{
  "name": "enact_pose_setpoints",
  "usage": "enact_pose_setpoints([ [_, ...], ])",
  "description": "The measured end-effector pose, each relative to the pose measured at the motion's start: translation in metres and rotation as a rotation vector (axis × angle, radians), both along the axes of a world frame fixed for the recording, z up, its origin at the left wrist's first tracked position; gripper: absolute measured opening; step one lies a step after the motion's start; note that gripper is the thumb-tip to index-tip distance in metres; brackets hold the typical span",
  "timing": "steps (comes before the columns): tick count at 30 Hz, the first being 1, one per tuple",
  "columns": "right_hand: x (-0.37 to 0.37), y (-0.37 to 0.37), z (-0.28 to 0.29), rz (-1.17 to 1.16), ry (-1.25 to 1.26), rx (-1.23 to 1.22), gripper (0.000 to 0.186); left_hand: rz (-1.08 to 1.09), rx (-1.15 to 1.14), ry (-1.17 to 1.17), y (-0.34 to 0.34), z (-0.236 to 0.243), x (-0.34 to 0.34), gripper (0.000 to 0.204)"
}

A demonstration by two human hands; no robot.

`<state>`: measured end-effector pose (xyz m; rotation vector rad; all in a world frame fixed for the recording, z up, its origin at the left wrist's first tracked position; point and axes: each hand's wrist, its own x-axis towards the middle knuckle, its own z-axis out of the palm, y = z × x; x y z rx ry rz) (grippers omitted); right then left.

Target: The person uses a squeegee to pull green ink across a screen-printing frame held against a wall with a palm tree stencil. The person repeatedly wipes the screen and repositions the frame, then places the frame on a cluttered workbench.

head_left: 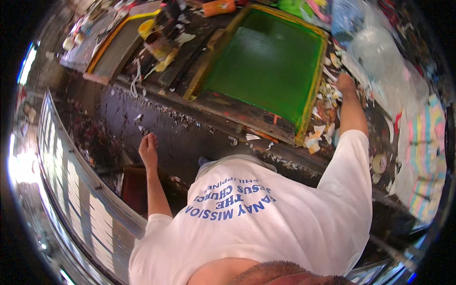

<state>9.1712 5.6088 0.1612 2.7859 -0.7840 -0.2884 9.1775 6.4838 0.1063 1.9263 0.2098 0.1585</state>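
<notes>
My right hand (pixel 346 84) reaches down among torn tape and paper scraps (pixel 324 102) on the bench, just right of a screen-printing frame (pixel 270 54). The frame has a green mesh and yellowish wooden edges, and lies flat. The fingers of that hand are curled, and whatever they grip, if anything, is hidden. My left hand (pixel 148 144) hangs low beside the bench front, fingers curled in, with nothing showing in it. It touches nothing that I can see.
Left on the bench are a second frame (pixel 111 52), a stained can (pixel 157 45) and a yellow cup (pixel 147 28). An orange container (pixel 218 6) lies at the back. Clear plastic bags (pixel 377 54) and striped cloth (pixel 425 156) crowd the right. A slatted metal panel (pixel 71 166) stands at left.
</notes>
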Motion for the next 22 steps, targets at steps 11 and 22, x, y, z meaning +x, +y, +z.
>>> enact_pose_setpoints([
  [11,-0.050,0.009,0.044,-0.229,-0.165,0.427,0.088,0.130,-0.094,0.133,0.143,-0.026,0.006,0.031],
  [22,0.041,0.326,0.090,0.199,-0.386,0.327,0.059,0.159,-0.189,0.246,0.243,-0.027,-0.006,0.022],
])
